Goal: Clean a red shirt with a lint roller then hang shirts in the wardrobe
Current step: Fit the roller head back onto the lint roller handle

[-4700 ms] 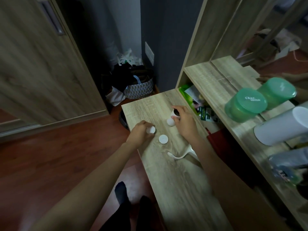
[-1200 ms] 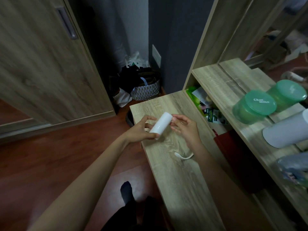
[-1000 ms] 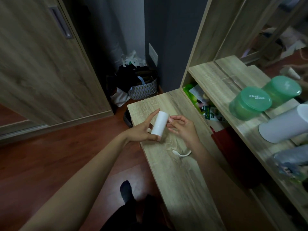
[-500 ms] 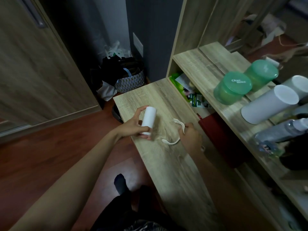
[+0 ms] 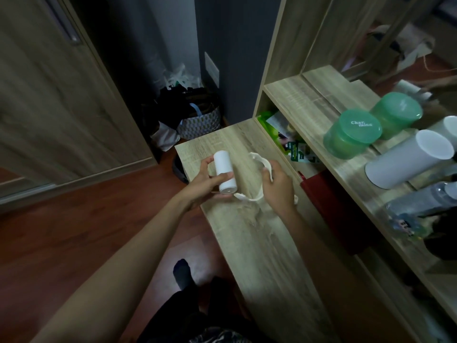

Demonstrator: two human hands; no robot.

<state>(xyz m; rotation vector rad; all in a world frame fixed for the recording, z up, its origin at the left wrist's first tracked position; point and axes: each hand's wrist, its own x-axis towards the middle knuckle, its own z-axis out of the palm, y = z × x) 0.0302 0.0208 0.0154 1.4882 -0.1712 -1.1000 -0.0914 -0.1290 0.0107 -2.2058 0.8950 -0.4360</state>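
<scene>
A white lint roll [image 5: 224, 172] stands nearly upright in my left hand [image 5: 204, 183], just above the wooden desk top [image 5: 257, 233]. My right hand [image 5: 278, 188] grips the curved white roller handle frame [image 5: 259, 167], lifted off the desk; one end of the frame curls toward the roll's lower end. Roll and frame look separate. A red fabric item [image 5: 329, 204] shows in the gap under the shelf on the right; I cannot tell whether it is the shirt. A wooden wardrobe door [image 5: 49, 100] fills the upper left.
The shelf [image 5: 309, 105] on the right carries a green lidded jar [image 5: 352, 133], a white cylinder [image 5: 410, 157] on its side and a clear bottle [image 5: 420, 201]. A mirror stands behind them. A patterned basket [image 5: 200, 122] with dark clothes sits on the floor by the wall.
My right hand has picked the white handle frame up from the desk and brought it beside the roll. My left hand has kept hold of the roll, now more upright.
</scene>
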